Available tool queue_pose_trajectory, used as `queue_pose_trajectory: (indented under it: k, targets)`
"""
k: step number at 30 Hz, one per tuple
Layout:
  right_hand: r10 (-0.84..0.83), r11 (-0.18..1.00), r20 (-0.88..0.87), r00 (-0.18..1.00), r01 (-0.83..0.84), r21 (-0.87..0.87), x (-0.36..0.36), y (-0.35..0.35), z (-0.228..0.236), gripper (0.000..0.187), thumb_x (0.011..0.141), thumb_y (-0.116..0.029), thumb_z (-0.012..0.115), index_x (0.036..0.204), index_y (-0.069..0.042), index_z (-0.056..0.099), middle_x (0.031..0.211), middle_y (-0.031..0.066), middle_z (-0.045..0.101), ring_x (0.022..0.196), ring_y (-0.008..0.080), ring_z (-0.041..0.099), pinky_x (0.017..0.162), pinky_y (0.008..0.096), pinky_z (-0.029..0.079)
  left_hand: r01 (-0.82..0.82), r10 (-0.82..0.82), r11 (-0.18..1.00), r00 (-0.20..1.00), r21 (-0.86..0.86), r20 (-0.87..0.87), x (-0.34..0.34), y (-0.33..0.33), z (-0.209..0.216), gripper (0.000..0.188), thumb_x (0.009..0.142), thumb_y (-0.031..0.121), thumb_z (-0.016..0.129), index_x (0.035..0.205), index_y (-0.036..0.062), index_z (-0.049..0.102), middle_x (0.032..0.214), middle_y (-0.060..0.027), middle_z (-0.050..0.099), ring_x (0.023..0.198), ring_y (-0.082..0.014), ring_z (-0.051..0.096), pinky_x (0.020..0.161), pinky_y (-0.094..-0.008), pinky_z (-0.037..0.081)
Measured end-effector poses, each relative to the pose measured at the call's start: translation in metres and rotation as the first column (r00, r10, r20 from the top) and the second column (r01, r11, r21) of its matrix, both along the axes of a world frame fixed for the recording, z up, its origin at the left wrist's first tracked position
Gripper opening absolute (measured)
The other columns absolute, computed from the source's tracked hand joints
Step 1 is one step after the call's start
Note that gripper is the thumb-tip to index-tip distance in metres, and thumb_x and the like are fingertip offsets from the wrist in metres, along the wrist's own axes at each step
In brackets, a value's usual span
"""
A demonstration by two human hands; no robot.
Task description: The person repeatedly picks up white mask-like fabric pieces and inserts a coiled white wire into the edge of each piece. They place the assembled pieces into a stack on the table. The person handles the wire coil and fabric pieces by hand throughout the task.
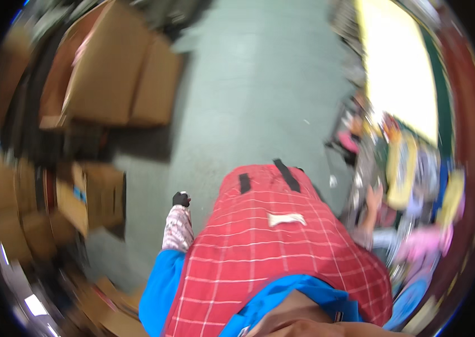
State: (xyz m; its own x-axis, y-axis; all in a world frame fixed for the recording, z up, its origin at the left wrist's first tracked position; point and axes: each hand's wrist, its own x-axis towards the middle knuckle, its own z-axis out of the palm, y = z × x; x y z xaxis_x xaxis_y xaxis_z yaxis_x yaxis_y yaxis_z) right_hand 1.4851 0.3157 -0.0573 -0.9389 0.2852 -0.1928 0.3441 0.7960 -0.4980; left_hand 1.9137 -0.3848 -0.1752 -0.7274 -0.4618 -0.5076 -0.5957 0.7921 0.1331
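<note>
My left hand (181,199), in a dark glove below a pale patterned sleeve cover, hangs beside my red checked apron (271,241). Its fingers look curled in, and no object shows in them. On the other side my right hand (373,199) reaches out past the apron's edge, blurred, with its fingers looking stretched out. It is next to a heap of plastic-wrapped goods (364,168) at the side of a table. A yellow packet (402,174) and a pink bundle (425,242) lie close to it.
Large cardboard boxes (108,73) stand at the far left, with an open smaller carton (100,194) nearer. Green floor (254,84) runs ahead between them and the table. A bright white panel with a yellow border (400,62) lies at the far right.
</note>
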Motion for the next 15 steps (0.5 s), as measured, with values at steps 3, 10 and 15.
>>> queue_pose_trajectory:
  k: [3, 10, 15]
  targets:
    - [0.273, 0.912, 0.101, 0.957, -0.224, -0.344, -0.088, -0.018, 0.009, 0.034, 0.089, -0.013, 0.053, 0.117, 0.005, 0.052, 0.088, 0.0112, 0.065, 0.07, 0.0166, 0.063, 0.059, 0.0247, 0.049, -0.472, 0.464, 0.865, 0.882, 0.168, 0.089, 0.043, 0.055, -0.017, 0.011, 0.072, 0.018, 0.063, 0.08, 0.0087, 0.064, 0.075, -0.0136, 0.064, 0.065, -0.0258, 0.062, 0.06, -0.0362, 0.05]
    - [0.952, 0.306, 0.061, 0.3, -0.933, -0.189, -0.195, -0.269, 0.06, 0.035, 0.084, -0.015, 0.056, 0.115, 0.0, 0.056, 0.093, 0.0204, 0.065, 0.084, 0.0321, 0.063, 0.076, 0.0384, 0.05, -0.727, 0.942, 0.2, 0.327, 0.657, 0.075, -0.114, 0.232, 0.016, 0.022, 0.082, 0.022, 0.059, 0.095, 0.0038, 0.061, 0.082, -0.0081, 0.065, 0.08, -0.016, 0.061, 0.072, -0.0318, 0.048]
    - [0.981, -0.163, 0.082, -0.177, -0.975, -0.152, -0.219, -0.401, 0.056, 0.034, 0.082, -0.02, 0.058, 0.112, -0.003, 0.057, 0.097, 0.0189, 0.064, 0.092, 0.0355, 0.061, 0.077, 0.0424, 0.049, -0.433, 0.941, 0.288, 0.293, 0.854, -0.169, -0.136, 0.298, 0.064, 0.026, 0.082, 0.02, 0.062, 0.103, 0.0037, 0.06, 0.089, -0.0081, 0.065, 0.086, -0.0144, 0.06, 0.079, -0.0284, 0.046]
